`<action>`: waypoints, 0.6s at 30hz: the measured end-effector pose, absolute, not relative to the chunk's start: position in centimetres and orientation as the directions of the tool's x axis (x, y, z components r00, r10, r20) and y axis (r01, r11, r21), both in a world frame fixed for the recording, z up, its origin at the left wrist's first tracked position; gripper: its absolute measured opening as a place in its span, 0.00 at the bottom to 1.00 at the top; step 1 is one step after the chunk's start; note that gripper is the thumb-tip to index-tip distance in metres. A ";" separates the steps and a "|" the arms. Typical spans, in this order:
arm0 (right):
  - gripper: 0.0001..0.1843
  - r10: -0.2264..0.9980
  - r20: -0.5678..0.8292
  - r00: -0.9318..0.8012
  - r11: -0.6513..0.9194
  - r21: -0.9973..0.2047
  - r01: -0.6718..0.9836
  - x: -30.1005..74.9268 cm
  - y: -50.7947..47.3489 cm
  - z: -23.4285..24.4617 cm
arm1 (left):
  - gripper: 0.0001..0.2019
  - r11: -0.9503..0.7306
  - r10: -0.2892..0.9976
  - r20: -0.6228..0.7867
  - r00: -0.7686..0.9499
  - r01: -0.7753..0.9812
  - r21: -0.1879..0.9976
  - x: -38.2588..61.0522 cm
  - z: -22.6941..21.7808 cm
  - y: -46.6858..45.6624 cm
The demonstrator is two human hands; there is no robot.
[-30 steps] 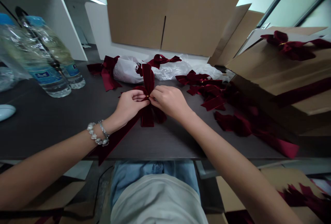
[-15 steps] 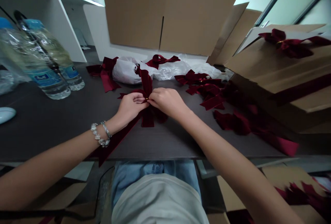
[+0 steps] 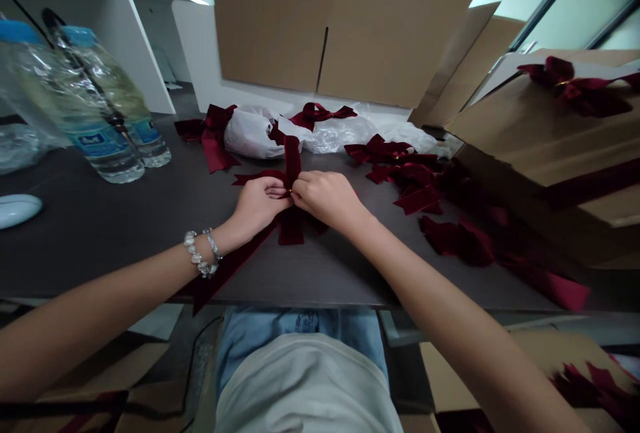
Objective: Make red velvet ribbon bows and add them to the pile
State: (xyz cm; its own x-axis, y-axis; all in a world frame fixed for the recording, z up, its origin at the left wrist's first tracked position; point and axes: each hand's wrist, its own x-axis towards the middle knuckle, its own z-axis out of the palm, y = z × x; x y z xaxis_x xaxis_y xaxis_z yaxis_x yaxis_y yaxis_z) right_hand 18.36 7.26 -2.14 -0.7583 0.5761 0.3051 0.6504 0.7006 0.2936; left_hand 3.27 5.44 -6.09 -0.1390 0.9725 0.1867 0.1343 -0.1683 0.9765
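The left hand [image 3: 260,205] and right hand [image 3: 327,199] are both clenched on the centre of a burgundy velvet bow [image 3: 291,227], their fingertips [image 3: 295,187] meeting at the knot, where a small gold fastener [image 3: 290,192] is visible. The bow lies on a dark bench [image 3: 100,253], directly ahead of the wearer, with one loop pointing toward the far edge and a long tail running under the left wrist past the near edge. A beaded bracelet [image 3: 199,254] is worn on the left wrist. Further velvet bows [image 3: 395,166] lie in a loose heap to the right, beside a cardboard box [image 3: 545,139] carrying another bow [image 3: 570,86]. Two plastic water bottles [image 3: 107,133] stand at far left. A white plastic bag [image 3: 250,133] lies along the far edge, touching a separate bow [image 3: 215,133].
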 end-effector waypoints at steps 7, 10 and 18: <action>0.11 0.595 0.382 -0.707 0.667 0.256 0.700 18.1 7.4 -2.3 | 0.09 -0.193 0.963 0.220 -0.157 0.168 0.967 3.3 -5.7 5.4; 0.12 0.583 0.389 -0.713 0.683 0.240 0.690 18.5 7.6 -2.2 | 0.10 -0.178 0.966 0.200 -0.164 0.138 0.974 3.5 -5.6 5.3; 0.07 0.600 0.417 -0.683 0.724 0.080 0.686 19.4 7.8 -2.3 | 0.14 -0.103 0.969 0.109 -0.221 0.036 0.994 3.5 -5.6 5.2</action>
State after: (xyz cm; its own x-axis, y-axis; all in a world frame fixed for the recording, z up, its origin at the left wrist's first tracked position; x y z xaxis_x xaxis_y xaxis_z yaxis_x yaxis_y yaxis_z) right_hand 19.36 7.83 -2.28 -0.6826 0.6004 0.4165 0.6856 0.7236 0.0805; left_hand 3.45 5.23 -5.58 -0.2210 0.9692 0.1087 0.0363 -0.1032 0.9940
